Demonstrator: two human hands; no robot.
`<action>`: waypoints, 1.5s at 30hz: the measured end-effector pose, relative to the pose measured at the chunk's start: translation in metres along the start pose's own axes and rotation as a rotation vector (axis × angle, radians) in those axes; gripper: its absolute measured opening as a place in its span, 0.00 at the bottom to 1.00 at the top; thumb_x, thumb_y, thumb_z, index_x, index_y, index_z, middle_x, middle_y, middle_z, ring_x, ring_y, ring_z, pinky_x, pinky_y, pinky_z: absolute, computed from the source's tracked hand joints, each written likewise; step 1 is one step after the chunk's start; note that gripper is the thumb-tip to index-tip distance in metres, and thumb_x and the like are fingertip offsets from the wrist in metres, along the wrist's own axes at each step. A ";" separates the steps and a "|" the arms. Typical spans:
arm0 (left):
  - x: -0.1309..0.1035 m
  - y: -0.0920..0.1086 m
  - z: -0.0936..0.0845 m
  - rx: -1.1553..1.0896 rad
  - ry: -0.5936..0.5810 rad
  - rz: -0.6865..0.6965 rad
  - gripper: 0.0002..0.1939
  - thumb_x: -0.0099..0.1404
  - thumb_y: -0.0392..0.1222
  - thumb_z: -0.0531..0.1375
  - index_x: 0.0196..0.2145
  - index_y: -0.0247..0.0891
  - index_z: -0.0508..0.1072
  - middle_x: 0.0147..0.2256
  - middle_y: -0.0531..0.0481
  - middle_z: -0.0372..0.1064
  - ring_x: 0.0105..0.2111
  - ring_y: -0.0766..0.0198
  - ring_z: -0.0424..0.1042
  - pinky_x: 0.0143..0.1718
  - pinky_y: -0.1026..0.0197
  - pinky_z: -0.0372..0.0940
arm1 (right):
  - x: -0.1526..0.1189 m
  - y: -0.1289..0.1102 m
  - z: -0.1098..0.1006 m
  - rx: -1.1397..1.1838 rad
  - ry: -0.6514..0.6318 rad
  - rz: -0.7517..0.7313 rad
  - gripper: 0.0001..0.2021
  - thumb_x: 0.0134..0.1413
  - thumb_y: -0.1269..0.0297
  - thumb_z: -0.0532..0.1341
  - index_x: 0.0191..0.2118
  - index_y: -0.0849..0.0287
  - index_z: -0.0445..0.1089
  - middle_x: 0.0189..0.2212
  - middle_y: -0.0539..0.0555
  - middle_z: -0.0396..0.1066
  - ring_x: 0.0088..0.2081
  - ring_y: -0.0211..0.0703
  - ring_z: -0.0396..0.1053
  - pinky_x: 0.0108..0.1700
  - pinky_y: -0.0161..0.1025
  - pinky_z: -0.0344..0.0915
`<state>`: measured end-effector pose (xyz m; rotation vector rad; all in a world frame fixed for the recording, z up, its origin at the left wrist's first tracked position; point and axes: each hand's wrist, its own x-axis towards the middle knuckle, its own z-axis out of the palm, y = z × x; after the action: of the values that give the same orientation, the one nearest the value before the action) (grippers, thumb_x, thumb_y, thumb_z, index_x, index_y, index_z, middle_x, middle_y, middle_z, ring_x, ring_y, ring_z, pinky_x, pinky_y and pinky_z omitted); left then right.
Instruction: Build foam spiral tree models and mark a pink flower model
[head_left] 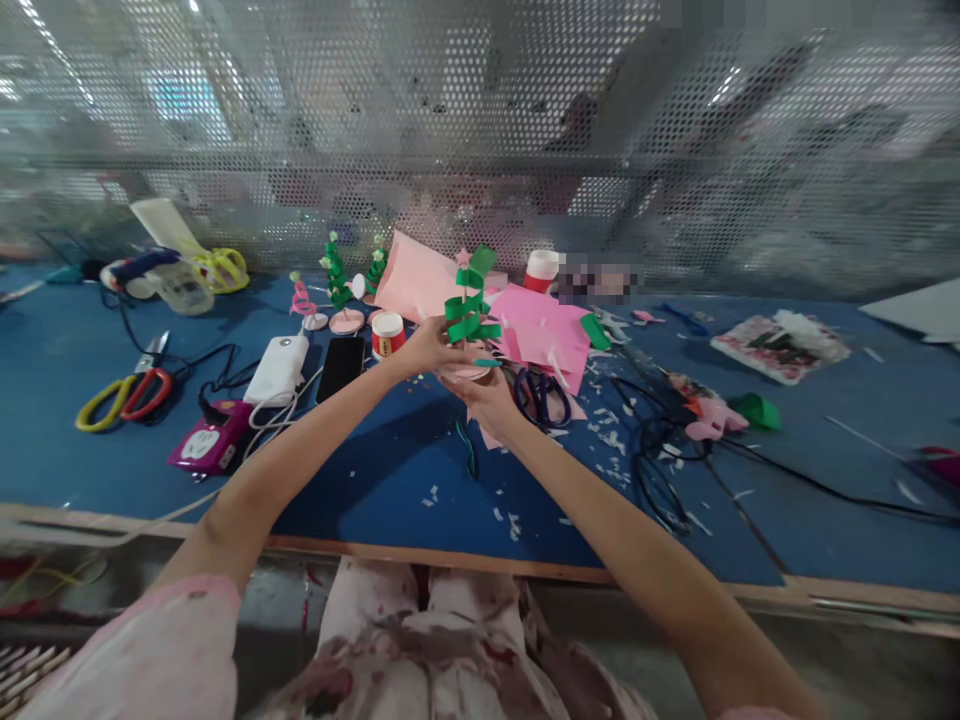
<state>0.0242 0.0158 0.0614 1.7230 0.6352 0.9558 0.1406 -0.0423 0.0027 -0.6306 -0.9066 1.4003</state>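
At twelve o'clock, your left hand (429,346) and right hand (487,396) had fingers (450,355) clamped on the base (470,372), presumably steadying the green tree (466,327).

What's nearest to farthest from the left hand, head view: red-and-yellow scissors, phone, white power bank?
From the left hand:
1. Phone: to its left, flat on the table.
2. White power bank: left of the phone.
3. Red-and-yellow scissors: farther left, beyond the power bank.
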 end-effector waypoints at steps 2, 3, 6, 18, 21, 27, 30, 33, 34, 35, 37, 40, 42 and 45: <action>0.000 -0.005 -0.001 0.016 -0.005 -0.006 0.34 0.36 0.41 0.70 0.44 0.33 0.70 0.41 0.43 0.70 0.45 0.55 0.68 0.48 0.54 0.63 | 0.000 0.000 0.000 -0.007 0.015 -0.037 0.26 0.26 0.69 0.72 0.37 0.51 0.64 0.34 0.44 0.73 0.36 0.39 0.73 0.50 0.48 0.67; 0.001 -0.008 -0.003 0.018 -0.006 -0.021 0.36 0.35 0.40 0.70 0.45 0.34 0.69 0.42 0.42 0.69 0.46 0.55 0.68 0.48 0.53 0.63 | 0.001 0.001 0.000 -0.006 0.028 -0.062 0.26 0.25 0.69 0.72 0.37 0.51 0.64 0.34 0.44 0.73 0.36 0.39 0.73 0.50 0.49 0.66; 0.002 -0.018 -0.009 0.022 -0.003 -0.068 0.40 0.34 0.37 0.70 0.49 0.36 0.65 0.46 0.40 0.66 0.45 0.54 0.67 0.44 0.53 0.65 | 0.003 0.002 -0.002 -0.004 0.082 -0.121 0.27 0.24 0.70 0.73 0.36 0.52 0.63 0.33 0.44 0.73 0.36 0.39 0.72 0.52 0.50 0.65; 0.000 0.008 -0.019 0.139 0.147 -0.016 0.52 0.33 0.36 0.71 0.56 0.40 0.54 0.50 0.38 0.59 0.47 0.54 0.64 0.45 0.50 0.64 | 0.001 -0.010 0.001 -0.067 0.123 -0.179 0.27 0.25 0.67 0.72 0.37 0.51 0.60 0.40 0.48 0.71 0.44 0.41 0.70 0.52 0.47 0.64; -0.007 0.008 0.008 0.055 0.227 -0.037 0.61 0.34 0.37 0.71 0.61 0.42 0.42 0.52 0.36 0.56 0.47 0.53 0.65 0.46 0.48 0.64 | 0.001 -0.006 0.000 -0.110 0.153 -0.179 0.28 0.26 0.66 0.72 0.37 0.51 0.59 0.36 0.47 0.71 0.39 0.41 0.71 0.49 0.48 0.66; -0.015 0.001 0.044 0.146 0.400 0.040 0.61 0.38 0.40 0.71 0.62 0.42 0.38 0.54 0.37 0.54 0.50 0.52 0.63 0.53 0.46 0.60 | -0.001 0.008 0.000 -0.141 0.172 -0.202 0.28 0.29 0.65 0.69 0.40 0.50 0.57 0.32 0.46 0.69 0.39 0.43 0.71 0.45 0.47 0.67; -0.016 0.000 0.045 0.240 0.494 0.153 0.55 0.43 0.42 0.69 0.61 0.42 0.40 0.55 0.38 0.53 0.51 0.53 0.61 0.53 0.49 0.59 | -0.002 0.015 0.001 -0.147 0.206 -0.243 0.27 0.29 0.65 0.68 0.39 0.50 0.55 0.39 0.48 0.66 0.41 0.40 0.69 0.47 0.44 0.65; -0.017 0.001 0.044 0.372 0.603 0.262 0.51 0.45 0.46 0.68 0.59 0.41 0.42 0.55 0.38 0.51 0.53 0.52 0.58 0.53 0.49 0.57 | 0.001 0.020 -0.001 -0.173 0.274 -0.271 0.29 0.27 0.64 0.68 0.37 0.50 0.52 0.41 0.49 0.64 0.41 0.39 0.68 0.46 0.41 0.64; -0.017 0.001 0.044 0.408 0.633 0.290 0.50 0.46 0.47 0.67 0.59 0.41 0.43 0.55 0.38 0.51 0.53 0.52 0.57 0.54 0.49 0.57 | 0.002 0.021 -0.002 -0.185 0.295 -0.282 0.29 0.26 0.64 0.69 0.37 0.50 0.52 0.41 0.49 0.64 0.41 0.40 0.68 0.45 0.41 0.64; -0.018 0.001 0.045 0.437 0.659 0.310 0.49 0.47 0.48 0.67 0.59 0.40 0.43 0.55 0.38 0.51 0.53 0.52 0.57 0.54 0.49 0.56 | 0.003 0.021 -0.002 -0.198 0.313 -0.293 0.29 0.25 0.64 0.69 0.36 0.50 0.52 0.40 0.49 0.64 0.41 0.40 0.67 0.45 0.40 0.65; -0.019 0.000 0.046 0.479 0.699 0.332 0.46 0.49 0.50 0.65 0.58 0.41 0.43 0.54 0.38 0.52 0.52 0.53 0.57 0.54 0.49 0.55 | 0.004 0.020 -0.003 -0.219 0.325 -0.309 0.29 0.26 0.63 0.69 0.36 0.50 0.52 0.40 0.50 0.65 0.40 0.41 0.67 0.44 0.41 0.65; -0.021 -0.004 0.048 0.519 0.736 0.371 0.43 0.51 0.50 0.64 0.58 0.41 0.44 0.53 0.39 0.52 0.52 0.53 0.56 0.54 0.49 0.54 | 0.002 0.016 -0.002 -0.214 0.305 -0.315 0.29 0.28 0.64 0.69 0.37 0.50 0.52 0.39 0.49 0.66 0.40 0.40 0.68 0.45 0.42 0.65; -0.021 -0.007 0.048 0.535 0.749 0.398 0.40 0.53 0.49 0.62 0.57 0.41 0.45 0.52 0.39 0.52 0.51 0.54 0.56 0.54 0.49 0.54 | 0.000 0.013 0.000 -0.194 0.301 -0.306 0.29 0.28 0.65 0.69 0.37 0.50 0.52 0.39 0.49 0.66 0.39 0.39 0.68 0.45 0.42 0.66; -0.023 -0.010 0.048 0.521 0.744 0.411 0.36 0.55 0.48 0.61 0.56 0.41 0.46 0.51 0.39 0.53 0.51 0.55 0.56 0.54 0.50 0.54 | -0.003 0.009 0.004 -0.182 0.300 -0.293 0.29 0.28 0.64 0.69 0.36 0.51 0.52 0.38 0.49 0.66 0.39 0.40 0.68 0.46 0.42 0.65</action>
<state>0.0521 -0.0232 0.0374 1.9737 1.1011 1.8910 0.1327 -0.0448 -0.0033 -0.7872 -0.8507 0.9394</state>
